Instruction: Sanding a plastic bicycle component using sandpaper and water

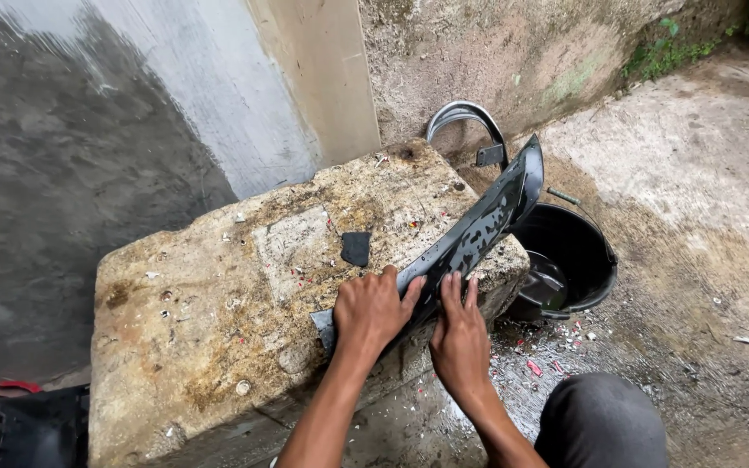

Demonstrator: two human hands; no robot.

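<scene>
Fingers, left hand (373,309): flat, pressing down on the near end of a black curved plastic fender panel (470,238).
Fingers, right hand (459,334): spread flat on the same panel, just beside the left.
Panel: wet, lying on the stone block's (210,321) right edge, far end tilted up over a black bucket (578,251).
Block top: small dark square pad (356,248).
Behind: chrome curved piece (465,117) against the wall.

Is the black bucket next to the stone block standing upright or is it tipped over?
Upright. The black bucket stands on the wet ground with its round opening facing up, and a little water shows at its bottom.
</scene>
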